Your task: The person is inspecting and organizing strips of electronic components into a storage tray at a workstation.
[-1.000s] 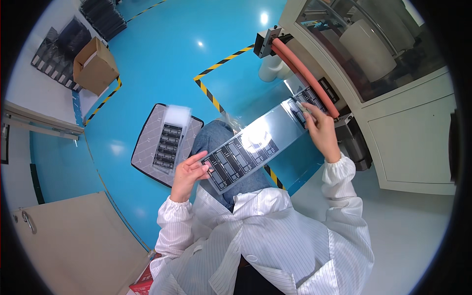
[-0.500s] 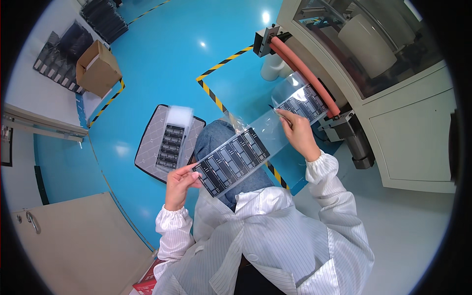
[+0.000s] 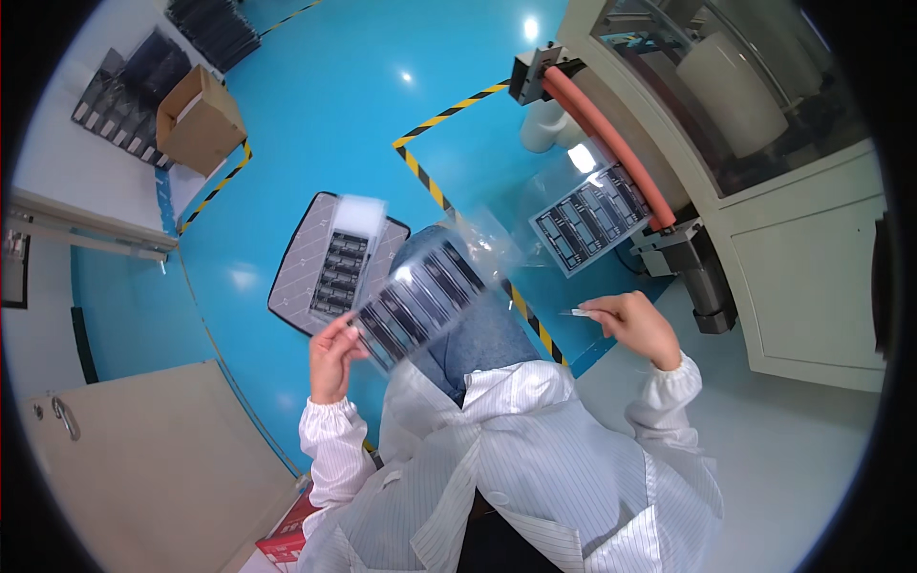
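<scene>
"So, what do we have in our left hand (image 3: 331, 361)?"

"We grip a printed film sheet (image 3: 420, 304) by its left end between thumb and fingers; it slants over our denim-clad leg (image 3: 482, 342), its dark panels slightly blurred."

"And our right hand (image 3: 635, 328)?"

"We pinch a small, slim, pale tool (image 3: 582, 312) there, its thin tip pointing left, well apart from the sheet; we cannot tell its exact kind."

"Where is the other printed film?"

"We see one printed length (image 3: 590, 222) just beside the coral roller (image 3: 617, 138) of the machine (image 3: 802, 258), apart from our sheet, and a stack of similar sheets (image 3: 341, 272) on the grey patterned pad (image 3: 296, 267) with a black rim. Clear film (image 3: 492, 234) trails near our sheet's upper end."
</scene>
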Demonstrator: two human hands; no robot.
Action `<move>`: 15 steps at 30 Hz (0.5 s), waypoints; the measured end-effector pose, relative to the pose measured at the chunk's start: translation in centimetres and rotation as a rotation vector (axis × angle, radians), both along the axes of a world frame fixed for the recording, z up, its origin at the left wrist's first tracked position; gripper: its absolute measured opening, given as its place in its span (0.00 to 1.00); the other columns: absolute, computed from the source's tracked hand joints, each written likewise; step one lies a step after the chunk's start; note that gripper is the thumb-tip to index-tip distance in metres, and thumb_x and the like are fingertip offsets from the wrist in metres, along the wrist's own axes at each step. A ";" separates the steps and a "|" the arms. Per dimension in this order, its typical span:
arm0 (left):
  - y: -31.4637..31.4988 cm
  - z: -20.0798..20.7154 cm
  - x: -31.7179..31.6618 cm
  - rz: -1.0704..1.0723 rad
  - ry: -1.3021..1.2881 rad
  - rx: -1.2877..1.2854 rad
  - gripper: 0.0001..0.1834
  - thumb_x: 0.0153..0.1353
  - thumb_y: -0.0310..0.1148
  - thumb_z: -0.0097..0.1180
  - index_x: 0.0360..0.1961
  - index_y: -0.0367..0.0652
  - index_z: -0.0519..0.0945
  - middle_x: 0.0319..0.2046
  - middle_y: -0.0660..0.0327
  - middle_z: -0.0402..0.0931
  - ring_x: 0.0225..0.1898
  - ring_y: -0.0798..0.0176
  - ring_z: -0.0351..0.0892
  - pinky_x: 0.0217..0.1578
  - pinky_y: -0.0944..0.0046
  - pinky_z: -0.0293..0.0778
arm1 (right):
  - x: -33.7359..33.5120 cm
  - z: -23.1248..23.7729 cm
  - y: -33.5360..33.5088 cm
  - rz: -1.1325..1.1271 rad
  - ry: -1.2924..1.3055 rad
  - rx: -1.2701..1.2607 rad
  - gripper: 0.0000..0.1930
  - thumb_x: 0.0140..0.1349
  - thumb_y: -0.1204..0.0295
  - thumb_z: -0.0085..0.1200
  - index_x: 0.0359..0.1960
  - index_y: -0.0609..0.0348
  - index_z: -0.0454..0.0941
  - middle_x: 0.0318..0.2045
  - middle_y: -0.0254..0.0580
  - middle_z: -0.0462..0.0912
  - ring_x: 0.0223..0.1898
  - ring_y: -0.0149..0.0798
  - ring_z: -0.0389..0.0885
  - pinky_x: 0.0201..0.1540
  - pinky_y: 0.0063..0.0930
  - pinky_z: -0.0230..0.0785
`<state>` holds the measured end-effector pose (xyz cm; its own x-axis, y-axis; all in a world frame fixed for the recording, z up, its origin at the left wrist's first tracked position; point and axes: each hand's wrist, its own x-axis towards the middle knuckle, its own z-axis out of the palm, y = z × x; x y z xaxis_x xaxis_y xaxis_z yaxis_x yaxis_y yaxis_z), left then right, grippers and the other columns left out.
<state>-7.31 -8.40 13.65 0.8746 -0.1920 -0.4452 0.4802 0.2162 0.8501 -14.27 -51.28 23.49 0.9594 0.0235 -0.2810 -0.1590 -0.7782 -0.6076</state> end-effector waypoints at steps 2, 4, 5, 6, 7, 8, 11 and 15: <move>1.0 -1.2 1.3 0.208 -0.026 -0.004 0.18 0.62 0.24 0.52 0.54 0.32 0.73 0.34 0.61 0.79 0.27 0.74 0.78 0.28 0.77 0.78 | -0.7 0.0 -0.9 -0.093 0.166 0.181 0.09 0.60 0.75 0.53 0.40 0.63 0.81 0.22 0.41 0.81 0.24 0.32 0.77 0.30 0.24 0.69; 3.1 -4.4 2.8 0.266 -0.034 0.011 0.18 0.64 0.24 0.51 0.55 0.33 0.72 0.36 0.62 0.78 0.29 0.74 0.77 0.29 0.76 0.79 | -1.5 -1.9 -2.6 -0.260 0.145 0.342 0.09 0.63 0.73 0.53 0.40 0.65 0.81 0.24 0.35 0.81 0.25 0.24 0.74 0.29 0.20 0.68; 3.6 -5.4 3.6 0.352 -0.041 0.026 0.17 0.64 0.24 0.51 0.53 0.33 0.73 0.35 0.61 0.78 0.28 0.73 0.77 0.29 0.75 0.79 | -1.3 -2.7 -3.4 -0.255 0.140 0.412 0.10 0.63 0.71 0.54 0.39 0.65 0.81 0.33 0.38 0.83 0.28 0.25 0.76 0.30 0.19 0.68; 4.0 -6.4 4.5 0.434 -0.047 0.039 0.16 0.64 0.24 0.51 0.52 0.33 0.73 0.35 0.61 0.79 0.28 0.72 0.78 0.29 0.73 0.79 | -1.4 -3.5 -3.6 -0.257 0.137 0.413 0.10 0.63 0.71 0.54 0.39 0.65 0.81 0.33 0.38 0.83 0.28 0.25 0.76 0.30 0.19 0.68; 4.6 -8.3 5.5 0.457 -0.054 0.062 0.14 0.64 0.25 0.53 0.50 0.35 0.75 0.34 0.62 0.79 0.27 0.72 0.77 0.30 0.74 0.78 | -1.3 -3.9 -3.6 -0.330 0.106 0.461 0.11 0.63 0.70 0.55 0.39 0.66 0.81 0.36 0.40 0.83 0.29 0.25 0.76 0.31 0.19 0.69; 5.9 -10.8 6.1 0.456 -0.058 0.062 0.14 0.64 0.25 0.53 0.50 0.35 0.75 0.34 0.62 0.79 0.27 0.72 0.77 0.30 0.74 0.78 | -1.2 -4.1 -3.5 -0.400 0.074 0.509 0.11 0.63 0.69 0.56 0.39 0.67 0.81 0.40 0.41 0.82 0.30 0.26 0.77 0.32 0.19 0.69; 12.5 -20.7 6.8 0.459 -0.093 0.555 0.22 0.55 0.27 0.63 0.52 0.34 0.75 0.32 0.61 0.80 0.27 0.66 0.78 0.30 0.69 0.77 | 0.6 -5.2 -3.2 -0.326 -0.006 0.570 0.12 0.62 0.68 0.56 0.39 0.66 0.81 0.45 0.42 0.81 0.31 0.26 0.77 0.34 0.18 0.70; 11.3 -24.4 5.8 0.403 -0.183 1.195 0.34 0.45 0.31 0.72 0.55 0.37 0.73 0.41 0.52 0.78 0.40 0.52 0.76 0.44 0.56 0.73 | 0.7 -5.2 -2.2 -0.417 -0.099 0.653 0.12 0.63 0.68 0.56 0.40 0.66 0.81 0.41 0.40 0.82 0.31 0.26 0.77 0.34 0.19 0.70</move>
